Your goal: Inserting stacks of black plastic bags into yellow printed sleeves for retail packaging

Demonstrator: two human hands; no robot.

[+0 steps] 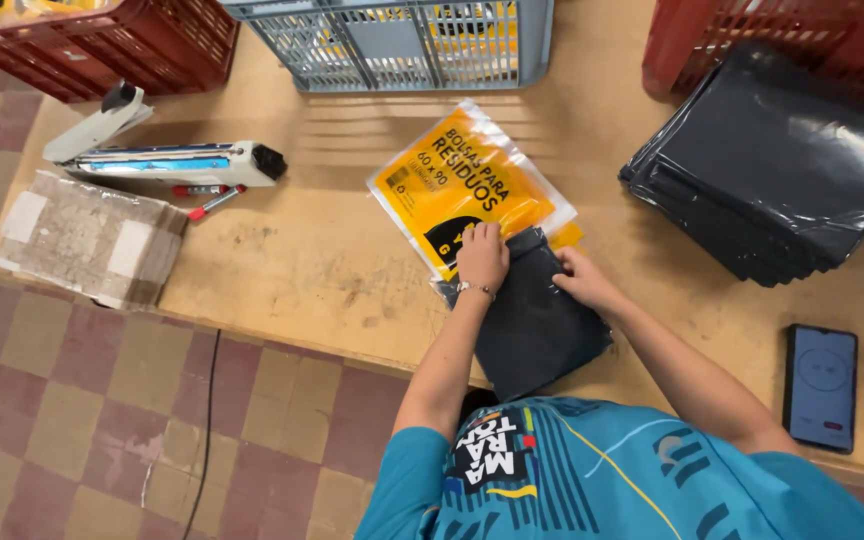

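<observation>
My left hand [481, 257] lies knuckles up on the top edge of a folded bundle of dark grey plastic bags [532, 325], fingers curled down over that edge where it meets the mouth of a clear plastic sleeve with a yellow printed label [462, 185]. My right hand [584, 280] presses on the bundle's upper right corner, fingers bent against the plastic; whether they pinch it or only press, I cannot tell. The bundle lies tilted on the wooden bench [302, 260], its lower end reaching past the near edge toward my blue shirt [592, 470], its upper end just inside or against the sleeve.

To the right, well apart from my hands, lies a flat stack of black plastic bags [782, 160], and nearer me a dark phone [820, 385] rests face up by the bench edge. On the left of the bench sits a white heat sealer with a black handle knob [167, 160], a red-capped marker [214, 203] just in front of it, and a taped cardboard-wrapped packet [87, 240] at the corner. Along the far side stand a red plastic crate [122, 40], a grey plastic crate [402, 40] and another red crate [752, 40]. The floor [102, 420] below is chequered tile with a black cable [207, 430] across it.
</observation>
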